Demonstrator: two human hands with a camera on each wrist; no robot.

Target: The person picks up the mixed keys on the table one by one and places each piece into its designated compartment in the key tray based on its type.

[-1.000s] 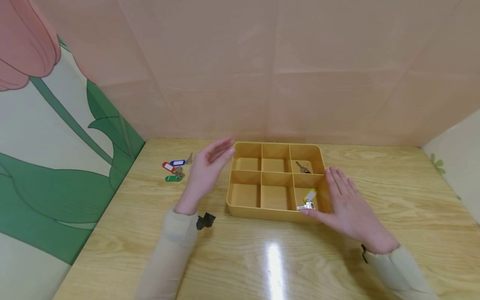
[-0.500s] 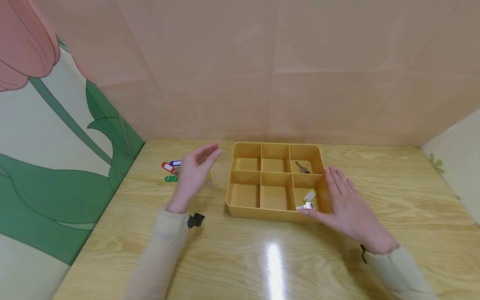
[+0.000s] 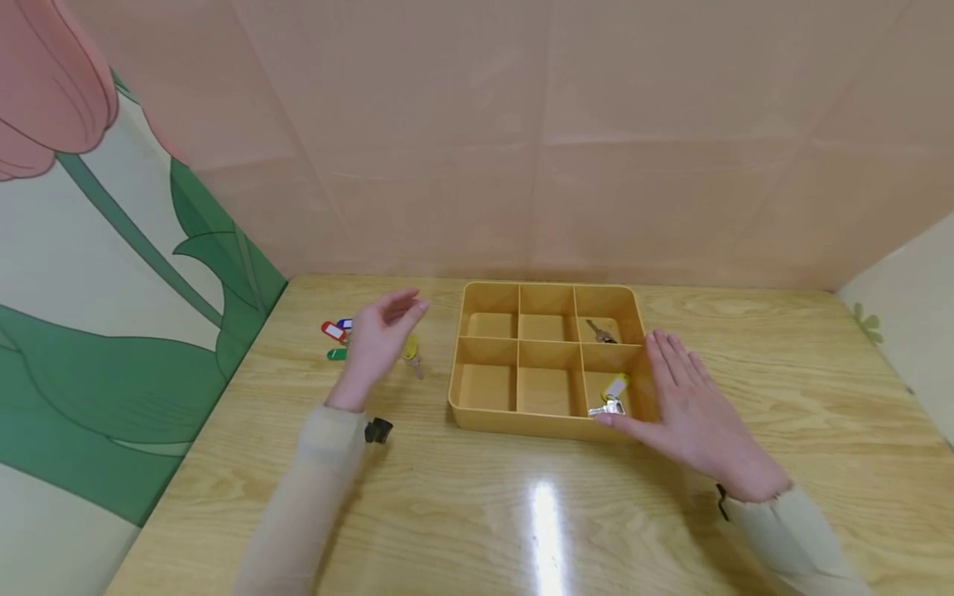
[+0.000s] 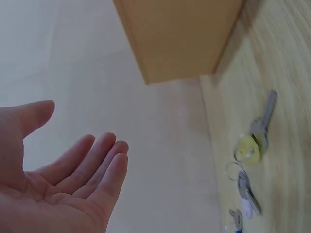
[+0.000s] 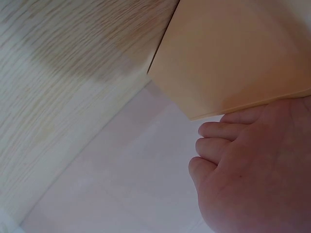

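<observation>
My left hand (image 3: pixel 376 341) hovers above the table left of the yellow divided box (image 3: pixel 547 424). Its fingers are relaxed with nothing in them, as the left wrist view (image 4: pixel 68 189) also shows. Several tagged keys lie below it: a yellow-tagged key (image 3: pixel 413 356), a red tag (image 3: pixel 333 331), a blue tag (image 3: pixel 344 324) and a green tag (image 3: pixel 337 354); the hand partly covers this group. My right hand (image 3: pixel 693 414) rests along the box's right side, fingers straight, thumb at the front rim. Inside, a key (image 3: pixel 602 333) lies back right and a yellow-tagged silver key (image 3: pixel 614 397) front right.
The box stands on a wooden table (image 3: pixel 462 513) near a pinkish back wall (image 3: pixel 537 165). At the left is a wall panel (image 3: pixel 112 331) with a printed flower. A small black object (image 3: pixel 378 430) sits at the left cuff.
My left hand has moved left, away from the box and over the tagged keys, and the yellow-tagged key beside it has come into view. My right hand stays at the box.
</observation>
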